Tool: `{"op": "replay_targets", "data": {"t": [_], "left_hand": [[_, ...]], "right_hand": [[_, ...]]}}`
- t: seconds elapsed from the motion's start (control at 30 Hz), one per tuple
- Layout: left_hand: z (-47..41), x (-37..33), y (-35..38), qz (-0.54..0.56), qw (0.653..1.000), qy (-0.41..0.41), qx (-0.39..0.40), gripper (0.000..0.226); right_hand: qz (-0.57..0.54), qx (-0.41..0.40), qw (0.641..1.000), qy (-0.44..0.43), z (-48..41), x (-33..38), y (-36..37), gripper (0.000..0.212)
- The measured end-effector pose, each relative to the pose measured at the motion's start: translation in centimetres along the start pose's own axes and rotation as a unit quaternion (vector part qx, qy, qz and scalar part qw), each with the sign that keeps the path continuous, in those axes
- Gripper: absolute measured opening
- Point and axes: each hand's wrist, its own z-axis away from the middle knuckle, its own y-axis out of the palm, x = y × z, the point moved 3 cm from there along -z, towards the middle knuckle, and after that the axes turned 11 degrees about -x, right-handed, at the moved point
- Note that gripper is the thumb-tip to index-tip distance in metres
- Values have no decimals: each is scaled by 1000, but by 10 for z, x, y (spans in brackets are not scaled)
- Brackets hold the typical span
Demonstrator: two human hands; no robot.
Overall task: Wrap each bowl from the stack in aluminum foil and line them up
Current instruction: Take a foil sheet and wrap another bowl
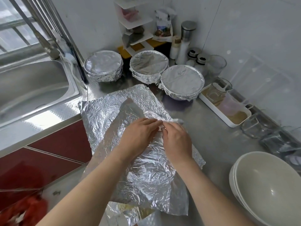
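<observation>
Crumpled sheets of aluminum foil [114,121] lie overlapped on the steel counter in front of me. My left hand [138,136] and my right hand [176,139] meet over the foil's middle and pinch a raised, bunched fold of it between their fingertips. Three foil-wrapped bowls stand at the back: one on the left [103,66], one in the middle [149,66] and one on the right [182,82]. A stack of bare cream bowls [267,186] sits at the lower right. I cannot tell whether a bowl lies under the foil.
A steel sink [32,88] with a tap fills the left. A white tray [210,101] with glass cups, loose glasses, jars, bottles and a white shelf rack [135,25] line the right and back walls. More foil [130,211] hangs at the counter's front edge.
</observation>
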Motion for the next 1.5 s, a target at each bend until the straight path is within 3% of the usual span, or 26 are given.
{"op": "replay_targets", "data": {"t": [0.2, 0.37, 0.6, 0.73, 0.8, 0.97, 1.07, 1.17, 1.3, 1.43, 1.5], "left_hand": [[2, 12, -7, 37, 994, -96, -46, 25], [1, 17, -14, 60, 983, -172, -32, 19], [16, 26, -29, 17, 993, -114, -36, 30], [16, 17, -45, 20, 988, -113, -108, 25], [18, 13, -46, 31, 987, -130, -93, 28], [29, 11, -24, 9, 985, -167, 30, 47], [32, 4, -15, -3, 984, -171, 48, 49], [23, -3, -11, -28, 987, -151, 39, 49], [16, -7, -3, -64, 988, -125, 58, 52], [19, 0, 0, -62, 989, -132, 34, 46], [22, 2, 0, -54, 988, -142, 27, 45]], "right_hand": [[-10, 8, 999, 52, -2, -6, -1, 12], [-48, 29, 992, 115, -6, -12, 0, 12], [-37, -2, 981, 191, -2, -16, -10, 10], [-31, -56, 957, 282, -6, -20, -25, 12], [-33, -81, 944, 319, -1, -22, -30, 14], [-21, -84, 938, 337, 25, -19, -25, 15], [0, -99, 951, 293, 29, -16, -27, 9], [12, -117, 981, 152, 12, -4, -31, 21], [-7, -42, 999, 4, -25, 10, -11, 21], [11, 67, 997, -38, -40, 10, 13, 21], [12, 81, 996, -27, -40, 3, 16, 25]]}}
